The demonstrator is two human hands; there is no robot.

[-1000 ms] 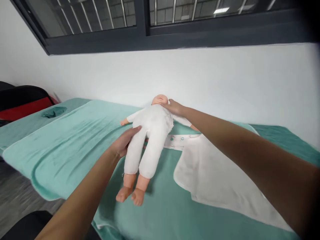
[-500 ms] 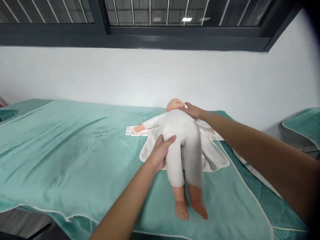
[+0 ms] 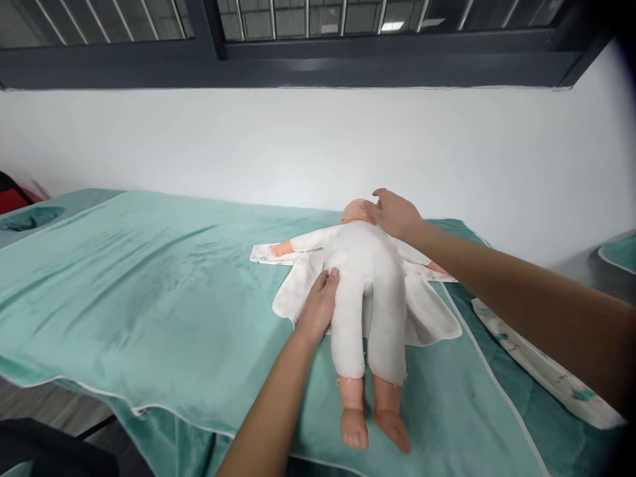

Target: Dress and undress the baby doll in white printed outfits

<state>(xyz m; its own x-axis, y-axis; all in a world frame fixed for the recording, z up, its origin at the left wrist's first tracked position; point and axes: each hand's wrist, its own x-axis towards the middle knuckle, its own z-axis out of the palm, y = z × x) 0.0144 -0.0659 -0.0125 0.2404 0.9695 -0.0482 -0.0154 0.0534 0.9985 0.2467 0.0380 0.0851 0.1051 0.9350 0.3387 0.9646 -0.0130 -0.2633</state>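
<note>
A baby doll (image 3: 370, 265) with a soft white body lies on its back on an opened white baby garment (image 3: 293, 291), its bare feet toward me. Its arms stretch out to both sides over the sleeves. Against the doll's hip on the left is my left hand (image 3: 320, 305), thumb uppermost and fingers stretched along its side, partly hidden. My right hand (image 3: 395, 212) is by the doll's head (image 3: 354, 211), fingers apart and loosely bent, covering part of the head. Whether those fingertips touch the head I cannot tell.
A teal blanket (image 3: 173, 318) with pale edging covers the bed. To the right lies a folded white printed cloth (image 3: 546, 371). Behind stand a white wall (image 3: 223, 146) and a dark window frame (image 3: 298, 66). A black object (image 3: 54, 447) shows at bottom left.
My right hand has lifted slightly and opened beside the doll's head. My left thumb has slid off the doll's thigh to its side. The doll lies flatter, and the view has shifted.
</note>
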